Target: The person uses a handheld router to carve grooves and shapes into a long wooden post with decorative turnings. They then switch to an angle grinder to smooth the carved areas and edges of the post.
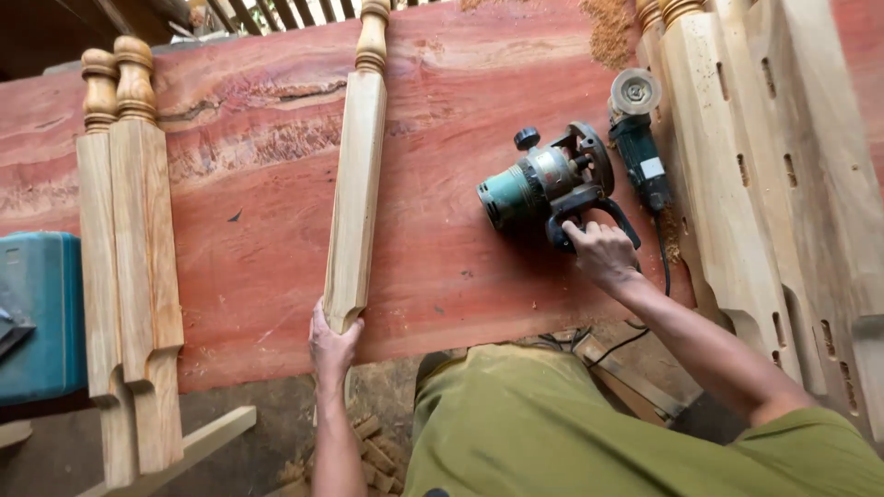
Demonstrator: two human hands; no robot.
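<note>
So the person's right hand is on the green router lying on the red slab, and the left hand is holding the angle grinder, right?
Not quite. In the head view the left hand holds the near end of the turned wooden post, not the angle grinder, which lies untouched beside the router. The right hand is on the router, on the red slab.

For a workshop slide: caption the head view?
Left hand steadies a turned post; right hand grips a router.

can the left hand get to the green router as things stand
Probably not without letting go: the left hand grips the near end of the turned wooden post, and the router lies well across the red slab, where the right hand already holds its handle.
</note>
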